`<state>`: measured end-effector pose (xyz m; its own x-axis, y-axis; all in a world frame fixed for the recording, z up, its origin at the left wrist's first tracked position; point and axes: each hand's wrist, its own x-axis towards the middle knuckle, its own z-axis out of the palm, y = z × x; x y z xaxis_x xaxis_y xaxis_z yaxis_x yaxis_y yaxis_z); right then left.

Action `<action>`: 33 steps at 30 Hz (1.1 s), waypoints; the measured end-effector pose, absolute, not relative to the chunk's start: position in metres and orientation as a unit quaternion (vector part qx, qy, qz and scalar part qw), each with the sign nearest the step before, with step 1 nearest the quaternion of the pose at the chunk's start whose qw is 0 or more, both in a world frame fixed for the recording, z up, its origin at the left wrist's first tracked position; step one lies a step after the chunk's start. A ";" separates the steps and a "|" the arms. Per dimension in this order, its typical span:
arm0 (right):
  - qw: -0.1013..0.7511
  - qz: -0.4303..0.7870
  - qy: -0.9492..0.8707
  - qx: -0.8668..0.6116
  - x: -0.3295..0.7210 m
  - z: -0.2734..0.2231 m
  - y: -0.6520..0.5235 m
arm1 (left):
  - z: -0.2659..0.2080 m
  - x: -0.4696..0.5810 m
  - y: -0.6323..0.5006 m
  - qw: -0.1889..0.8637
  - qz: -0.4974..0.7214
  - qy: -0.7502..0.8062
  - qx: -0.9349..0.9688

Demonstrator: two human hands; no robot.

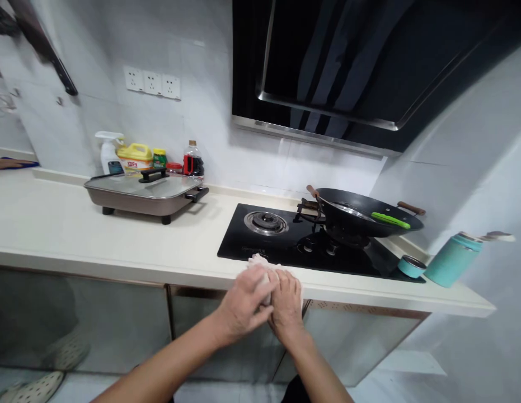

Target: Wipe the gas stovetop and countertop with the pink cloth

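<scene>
A pale, crumpled cloth is bunched between my two hands at the counter's front edge, just before the gas stove. My right hand is closed over the cloth, with its fingers bent round it. My left hand meets it from the left, thumb and fingers curled at the cloth and slightly blurred. The fingertips of the two hands are close together, and most of the cloth is hidden under them.
On the stove's right burner sits a black wok holding a green-handled utensil. A teal flask and its teal cup stand at right. Left are a lidded electric pan and several bottles. A range hood hangs above. Another person's hand shows far left.
</scene>
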<state>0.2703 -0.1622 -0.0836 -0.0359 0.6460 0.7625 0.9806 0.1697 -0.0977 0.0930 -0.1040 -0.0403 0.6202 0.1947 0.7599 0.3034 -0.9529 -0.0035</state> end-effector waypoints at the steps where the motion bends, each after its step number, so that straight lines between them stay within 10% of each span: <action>1: 0.348 -0.212 -0.707 -0.577 0.279 -0.081 -0.169 | -0.046 0.099 -0.112 0.073 -0.383 -0.122 -0.913; 7: 0.293 -0.039 -0.796 -0.529 0.357 -0.036 -0.207 | -0.054 0.137 -0.126 0.114 -0.285 -0.196 -0.931; 12: 0.404 -0.156 -0.635 -0.640 0.424 -0.018 -0.189 | -0.041 0.174 -0.132 0.117 -0.224 -0.291 -0.923; 33: 0.253 -0.180 -0.578 -0.755 0.475 -0.063 -0.159 | -0.067 0.077 -0.085 0.249 -0.264 -0.186 -0.913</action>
<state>0.4752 -0.1588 -0.0632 0.2681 0.7812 0.5638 0.9632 -0.2044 -0.1747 0.0772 -0.0853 -0.0672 0.7909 0.2087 0.5752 0.4718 -0.8066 -0.3560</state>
